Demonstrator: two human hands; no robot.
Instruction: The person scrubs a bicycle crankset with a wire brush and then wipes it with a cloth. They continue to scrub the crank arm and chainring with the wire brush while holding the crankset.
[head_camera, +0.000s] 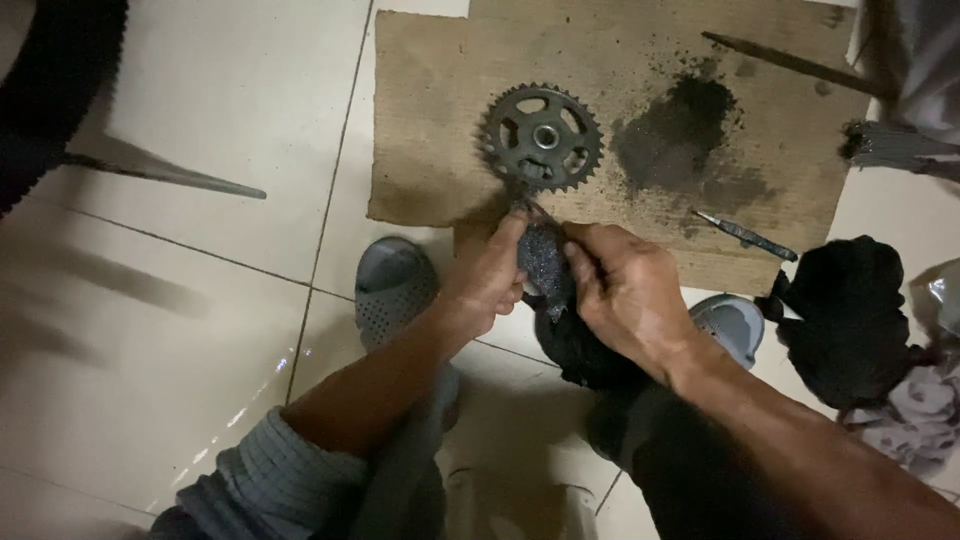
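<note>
My left hand and my right hand meet over a small dark, gritty piece, a greasy cloth or pad, and both hold it between their fingers. Just beyond the fingertips a toothed metal sprocket lies flat on a sheet of brown cardboard. A thin metal part seems to reach from the dark piece toward the sprocket's lower edge. More dark cloth hangs under my right hand.
A black grease stain marks the cardboard. A small pointed tool lies at its right edge. Grey sandals sit on the pale tiled floor. Dark rags are heaped at the right, a tyre at top left.
</note>
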